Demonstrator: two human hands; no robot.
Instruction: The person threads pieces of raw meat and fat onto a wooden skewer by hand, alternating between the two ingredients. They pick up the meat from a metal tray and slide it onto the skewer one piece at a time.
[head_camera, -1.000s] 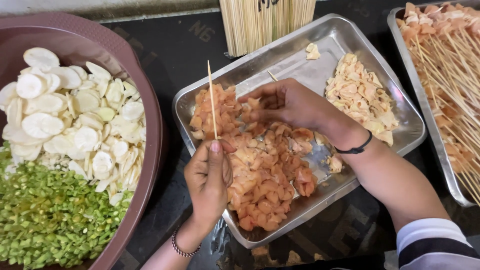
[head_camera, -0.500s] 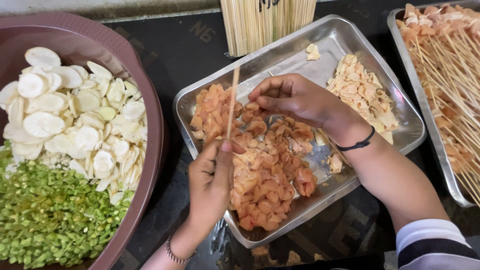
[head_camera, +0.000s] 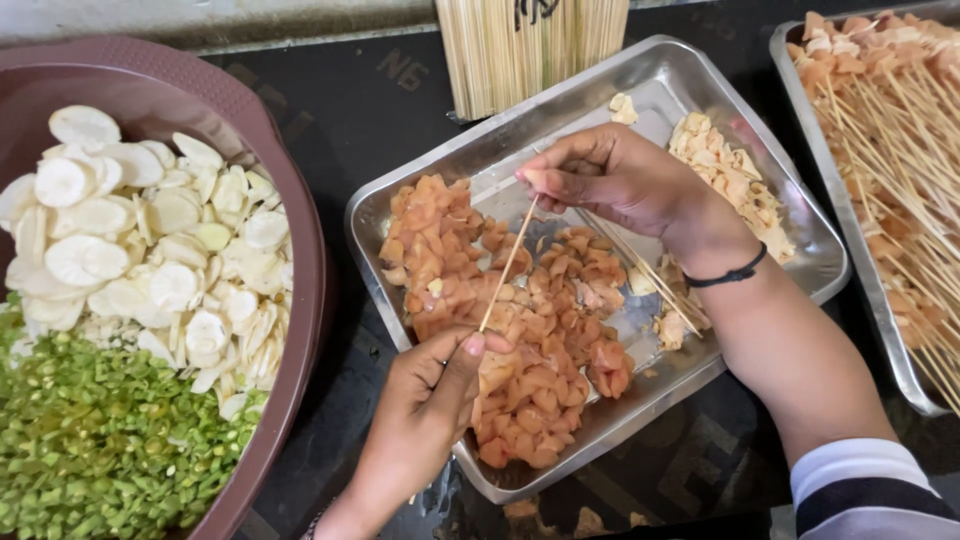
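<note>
The left hand (head_camera: 425, 400) pinches the lower end of a thin wooden skewer (head_camera: 508, 265) between thumb and fingers, closed tightly on it. The skewer slants up and to the right, and its upper tip meets the fingertips (head_camera: 535, 178) of the right hand (head_camera: 620, 180). The right hand is closed narrow around something small at that tip; it seems to be a piece of meat, but the fingers hide it, so I cannot tell for sure. A few more skewers (head_camera: 640, 262) run out from under the right palm.

To do this step well, I think the left hand should keep the skewer steady and low in the grip, while the right hand pushes the piece along the stick through its thick middle. The sharp tip should point away from the fingertips, not into them.

The meat pieces (head_camera: 520, 330) are small, orange-pink and wet looking, piled in the left part of a steel tray (head_camera: 800, 290) at the middle of the bench (head_camera: 350, 110). A paler pile (head_camera: 725, 170) lies at the tray's right side.

Toward the left edge of the bench stands a big brown basin (head_camera: 300, 230) with white slices (head_camera: 140, 230) and chopped green pieces (head_camera: 100, 450). At the far edge stands a bundle of unused skewers (head_camera: 530, 45). At the right edge a second tray (head_camera: 880, 300) holds finished skewers (head_camera: 890, 120).
</note>
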